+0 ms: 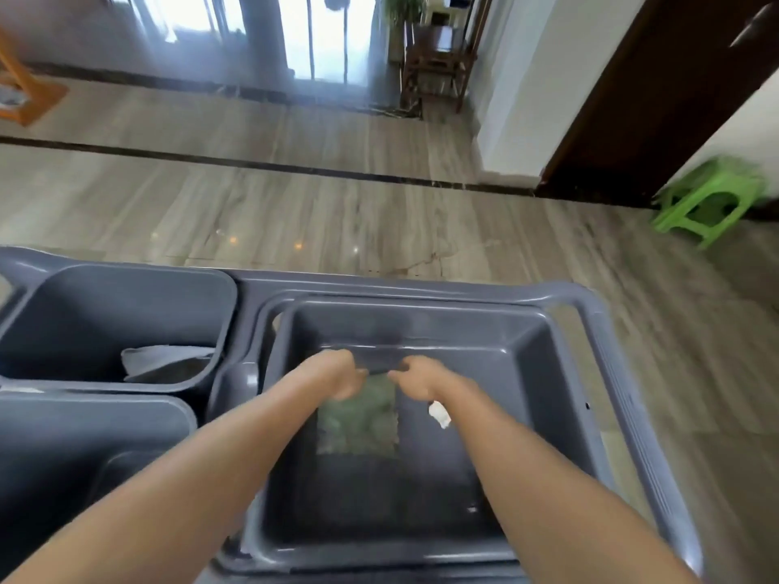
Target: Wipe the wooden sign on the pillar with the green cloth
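Note:
The green cloth (358,419) hangs spread out inside a grey tub (527,343) on a grey cart. My left hand (337,375) grips its top left corner and my right hand (415,375) grips its top right corner. Both hands are closed on the cloth's upper edge, side by side over the tub's middle. A small white tag (439,414) sits at my right wrist. No wooden sign or pillar with a sign shows in this view.
Two more grey bins lie left on the cart; the far bin (105,297) holds a grey rag (168,362). Beyond is a grey tiled floor, a green plastic stool (712,204) at right, a dark door (657,99), a white wall corner (527,99) and a wooden chair (434,65).

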`<state>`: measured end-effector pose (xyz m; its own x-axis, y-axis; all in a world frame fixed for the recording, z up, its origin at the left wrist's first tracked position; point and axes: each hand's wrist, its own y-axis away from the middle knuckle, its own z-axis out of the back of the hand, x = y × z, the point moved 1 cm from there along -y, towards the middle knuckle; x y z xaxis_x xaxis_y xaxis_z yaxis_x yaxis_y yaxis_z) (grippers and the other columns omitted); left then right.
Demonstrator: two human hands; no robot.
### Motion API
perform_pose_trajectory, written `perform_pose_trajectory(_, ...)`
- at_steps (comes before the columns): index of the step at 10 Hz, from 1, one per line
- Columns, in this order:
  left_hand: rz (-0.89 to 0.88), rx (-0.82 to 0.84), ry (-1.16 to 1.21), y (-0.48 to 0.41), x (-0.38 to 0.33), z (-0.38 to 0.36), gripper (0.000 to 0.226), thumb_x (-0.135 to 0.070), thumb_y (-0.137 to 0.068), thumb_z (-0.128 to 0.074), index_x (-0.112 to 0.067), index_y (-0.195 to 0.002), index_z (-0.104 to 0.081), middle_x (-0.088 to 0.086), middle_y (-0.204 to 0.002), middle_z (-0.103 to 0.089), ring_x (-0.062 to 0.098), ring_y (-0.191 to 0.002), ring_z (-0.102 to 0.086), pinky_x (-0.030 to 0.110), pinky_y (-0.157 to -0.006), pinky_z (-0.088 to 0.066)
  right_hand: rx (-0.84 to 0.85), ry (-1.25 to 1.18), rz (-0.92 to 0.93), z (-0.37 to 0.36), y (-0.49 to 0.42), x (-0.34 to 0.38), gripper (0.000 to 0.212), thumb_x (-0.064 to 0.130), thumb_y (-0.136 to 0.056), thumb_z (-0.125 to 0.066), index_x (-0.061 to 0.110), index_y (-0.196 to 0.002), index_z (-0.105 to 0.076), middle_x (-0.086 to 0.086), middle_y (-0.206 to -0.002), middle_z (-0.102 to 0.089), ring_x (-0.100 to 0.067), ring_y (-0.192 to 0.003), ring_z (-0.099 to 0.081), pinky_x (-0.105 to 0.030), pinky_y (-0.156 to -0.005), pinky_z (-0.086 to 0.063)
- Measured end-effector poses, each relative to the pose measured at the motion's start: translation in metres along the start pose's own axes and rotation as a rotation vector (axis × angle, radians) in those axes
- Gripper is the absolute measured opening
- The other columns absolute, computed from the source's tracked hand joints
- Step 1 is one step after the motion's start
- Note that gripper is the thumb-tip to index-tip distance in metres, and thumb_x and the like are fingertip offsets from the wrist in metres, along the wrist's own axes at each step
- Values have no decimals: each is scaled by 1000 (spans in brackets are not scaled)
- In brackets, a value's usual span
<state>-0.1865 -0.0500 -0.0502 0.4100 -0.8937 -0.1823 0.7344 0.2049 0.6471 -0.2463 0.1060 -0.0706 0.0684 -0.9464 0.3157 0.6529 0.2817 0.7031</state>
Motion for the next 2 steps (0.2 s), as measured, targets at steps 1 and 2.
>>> perform_pose_trajectory(1, -46, -29, -117, 18, -20, 64, 59, -49, -101, -40, -5, -137, -56, 17, -139, -60, 37, -118, -62, 40, -97, -47, 5, 227, -34, 63, 27, 25, 67, 57, -98, -40, 14, -150, -44, -9, -155, -47, -35, -135, -50, -51, -107, -43)
perform_pose_trajectory(2, -55, 48, -30, 42, -36, 122, 57, -45, -104, -39, -3, -141, -50, 17, -138, -60, 34, -100, -68, 38, -90, -53, 165, 166, -129, 121, 59, 39, 71, 62, -98, -41, 16, -152, -38, -14, -145, -57, -40, -121, -62, -50, -86, -54)
